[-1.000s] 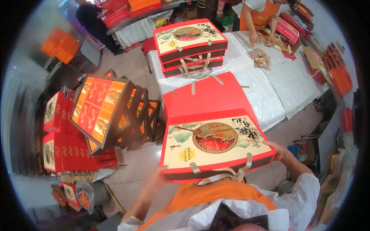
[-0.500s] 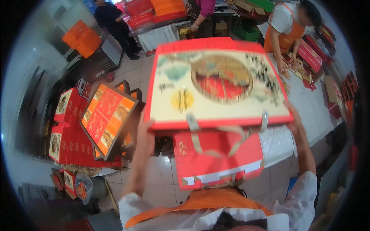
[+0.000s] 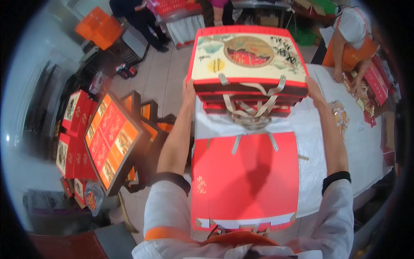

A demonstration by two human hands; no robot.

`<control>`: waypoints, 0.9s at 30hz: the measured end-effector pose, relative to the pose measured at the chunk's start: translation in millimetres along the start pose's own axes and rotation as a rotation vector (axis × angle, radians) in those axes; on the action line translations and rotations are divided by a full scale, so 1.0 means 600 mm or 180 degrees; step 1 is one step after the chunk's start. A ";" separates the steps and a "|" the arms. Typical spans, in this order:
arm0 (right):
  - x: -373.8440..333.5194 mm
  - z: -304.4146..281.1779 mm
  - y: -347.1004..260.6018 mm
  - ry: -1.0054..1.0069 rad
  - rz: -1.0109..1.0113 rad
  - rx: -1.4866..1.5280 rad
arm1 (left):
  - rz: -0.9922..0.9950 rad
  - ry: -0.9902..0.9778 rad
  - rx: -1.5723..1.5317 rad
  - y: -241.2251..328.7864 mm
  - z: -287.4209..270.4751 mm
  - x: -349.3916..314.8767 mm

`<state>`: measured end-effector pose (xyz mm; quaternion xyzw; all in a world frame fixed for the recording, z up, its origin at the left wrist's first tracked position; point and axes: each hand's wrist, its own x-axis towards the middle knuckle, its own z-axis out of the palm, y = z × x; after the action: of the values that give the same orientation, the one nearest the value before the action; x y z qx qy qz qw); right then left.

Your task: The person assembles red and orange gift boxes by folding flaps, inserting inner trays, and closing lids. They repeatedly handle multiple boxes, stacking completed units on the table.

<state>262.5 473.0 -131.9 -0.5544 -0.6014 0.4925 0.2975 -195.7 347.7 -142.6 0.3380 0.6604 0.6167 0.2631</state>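
Note:
Both arms reach forward to a gift box (image 3: 211, 47) with a cream landscape-printed top, a round window, red edges and a ribbon handle on metal clips. My left hand (image 3: 188, 90) grips its left side near the front corner. On the opposite side my right hand (image 3: 314, 90) grips it, fingers mostly hidden. Directly beneath it are more red boxes (image 3: 282, 111), with ribbon handles hanging at their front; whether it rests fully on them I cannot tell. Closer to me lies a red carton (image 3: 241, 177) with metal clips and white tabs along its near edge.
A white-covered table (image 3: 319, 190) extends right, with small packets (image 3: 340, 116) on it. A co-worker (image 3: 353, 43) in an orange apron handles packets there. On the left are tilted orange-patterned trays (image 3: 113, 142), red boxes (image 3: 77, 151) and stacked orange cartons (image 3: 98, 28).
The gift box has moved away from me and over the stack, held by both hands. My arms are straighter, and the red carton below shows more fully.

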 end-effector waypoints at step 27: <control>-0.792 0.507 0.381 -0.0230 -0.0145 -0.2383 | -0.0534 -0.0465 0.2534 -0.243 -0.572 -0.751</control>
<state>172.0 -85.9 -356.0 -0.5936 -0.7620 0.2511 0.0637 -190.8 -219.6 -284.1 0.4012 0.8523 0.2640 0.2073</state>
